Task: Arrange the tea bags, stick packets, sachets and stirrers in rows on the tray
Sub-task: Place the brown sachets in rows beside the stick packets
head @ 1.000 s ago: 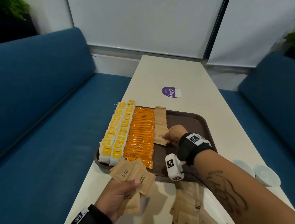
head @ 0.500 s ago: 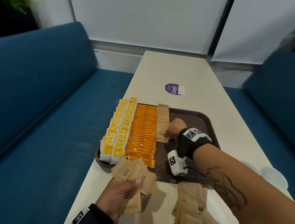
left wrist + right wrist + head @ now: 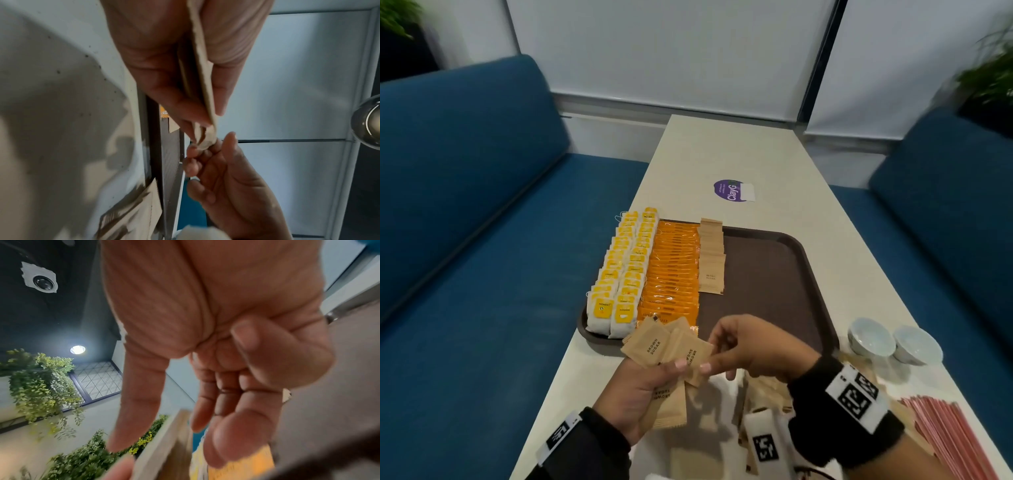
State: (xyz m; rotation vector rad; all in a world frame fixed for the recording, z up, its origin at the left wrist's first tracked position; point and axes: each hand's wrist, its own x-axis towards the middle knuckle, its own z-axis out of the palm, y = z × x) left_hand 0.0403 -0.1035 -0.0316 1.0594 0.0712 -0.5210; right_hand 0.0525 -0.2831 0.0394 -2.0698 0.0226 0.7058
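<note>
Nearest edge of the table [image 3: 767,144]: loose heap of brown sachets [image 3: 763,394] lying flat, partly under the right wrist. At the near right corner a bundle of pink stirrers [image 3: 945,435] lies on the table, not on the tray.

Left hand [image 3: 640,390] is above the near edge, palm up, gripping a fanned stack of brown sugar sachets [image 3: 654,346], thumb pressed across the top. Left wrist view shows the same stack [image 3: 202,68] edge-on between thumb and fingers.

Right hand [image 3: 753,349] meets the fan from the right. Its thumb and forefinger sit at the right edge of the outermost sachet, fingers curled narrow. In the left wrist view the fingertips [image 3: 193,151] touch the sachet's crumpled corner. Whether the pinch is fully closed I cannot tell. Right wrist view: fingers [image 3: 236,410] bent loosely, a sachet edge [image 3: 164,443] just beside them, blurred.

Two small white bowls [image 3: 893,339] stand near the right edge of the table, just beside the tray's near right corner.

Brown tray [image 3: 774,274] sits further in, its left side hanging slightly past the table's left edge. Along the tray's left edge: two rows of yellow-tagged tea bags [image 3: 623,267], overlapped. Next right, touching them, a row of orange stick packets [image 3: 671,270]. Next right, a short row of brown sachets [image 3: 710,257] running from the far edge to about mid-tray. Right half of the tray is bare.

Beyond the tray a purple sticker [image 3: 732,190] is on the table.
</note>
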